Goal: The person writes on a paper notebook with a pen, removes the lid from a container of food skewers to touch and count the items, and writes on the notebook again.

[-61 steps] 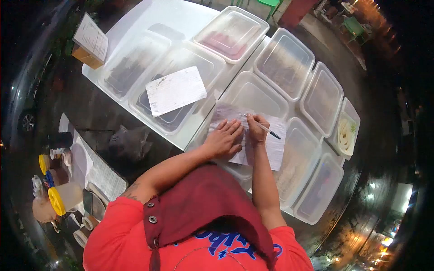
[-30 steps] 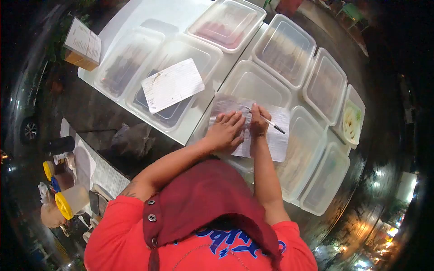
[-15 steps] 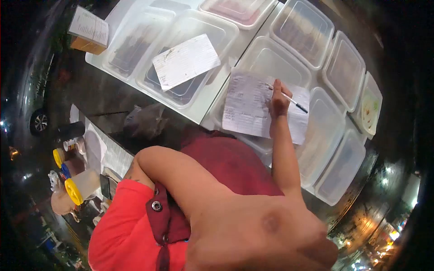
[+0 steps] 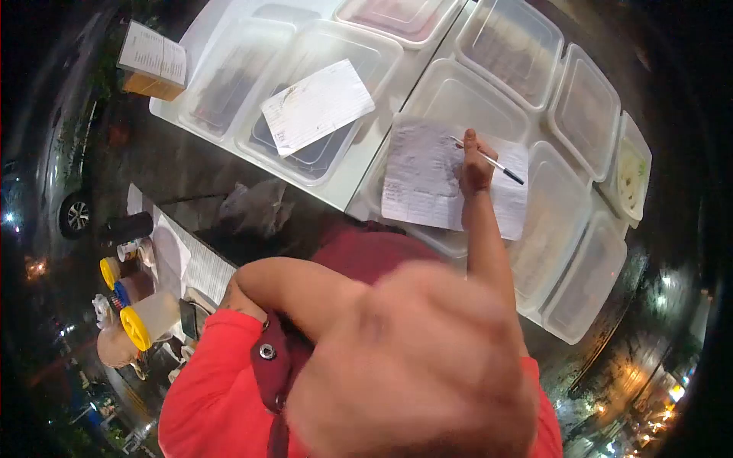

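My right hand [image 4: 477, 169] is closed round a white pen with a black end [image 4: 504, 169]. The pen's tip is at the written sheets of paper [image 4: 420, 172], which lie over lidded plastic containers. Close to the camera, my left hand [image 4: 416, 359] is large and smeared by motion, above my lap. Its fingers cannot be made out, and whether it holds anything is hidden. A second written sheet [image 4: 321, 107] rests on a container lid [image 4: 382, 55] further left.
Several translucent lidded containers [image 4: 584, 114] cover the white tables. A small box with a printed card [image 4: 155, 61] stands at the far left corner. Yellow-lidded jars [image 4: 149, 320] and a dark phone-like object [image 4: 188, 318] are at lower left. A car wheel [image 4: 76, 216] shows beyond.
My left hand has moved up and left near the camera, now covering more of my lap. My right hand stays on the paper with the pen. The whole view has shifted slightly.
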Demonstrator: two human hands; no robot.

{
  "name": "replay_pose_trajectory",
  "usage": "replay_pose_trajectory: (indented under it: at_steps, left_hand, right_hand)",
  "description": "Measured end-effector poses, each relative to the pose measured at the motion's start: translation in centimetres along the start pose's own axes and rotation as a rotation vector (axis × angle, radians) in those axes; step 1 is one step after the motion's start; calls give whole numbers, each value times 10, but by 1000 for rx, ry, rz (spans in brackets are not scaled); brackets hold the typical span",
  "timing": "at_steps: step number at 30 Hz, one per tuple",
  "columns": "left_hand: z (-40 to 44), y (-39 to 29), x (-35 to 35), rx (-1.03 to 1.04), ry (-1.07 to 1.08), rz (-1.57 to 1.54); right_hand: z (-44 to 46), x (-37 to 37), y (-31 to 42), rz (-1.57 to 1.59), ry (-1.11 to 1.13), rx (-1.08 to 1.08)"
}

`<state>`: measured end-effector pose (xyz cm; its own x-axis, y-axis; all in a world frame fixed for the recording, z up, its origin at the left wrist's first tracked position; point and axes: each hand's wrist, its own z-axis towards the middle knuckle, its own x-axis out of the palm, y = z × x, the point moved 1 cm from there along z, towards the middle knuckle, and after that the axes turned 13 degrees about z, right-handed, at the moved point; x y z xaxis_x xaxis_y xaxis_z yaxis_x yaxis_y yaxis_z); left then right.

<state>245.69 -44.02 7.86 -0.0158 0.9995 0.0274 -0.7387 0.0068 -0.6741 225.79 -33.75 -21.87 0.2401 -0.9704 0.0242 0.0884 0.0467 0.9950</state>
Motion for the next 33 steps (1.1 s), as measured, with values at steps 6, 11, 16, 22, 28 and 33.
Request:
replay_pose_trajectory:
  at_steps: [6, 11, 16, 22, 28, 33]
  left_hand:
    - [-91, 151, -26, -445, 516, 690]
    - [-154, 202, -33, -441, 580, 887]
    - [-168, 209, -31, -396, 573, 1017]
    - [-168, 206, -35, -450, 444, 1118]
    - [-168, 200, -49, -495, 410, 1360]
    - [-179, 202, -45, -415, 386, 1362]
  right_hand:
    - [-1, 0, 0, 47, -9, 202]
    - [2, 0, -11, 6, 17, -7]
    - [0, 1, -4, -9, 28, -3]
    - [-1, 1, 3, -3, 22, 78]
    - [-1, -18, 3, 135, 50, 111]
    - [4, -26, 12, -44, -1, 21]
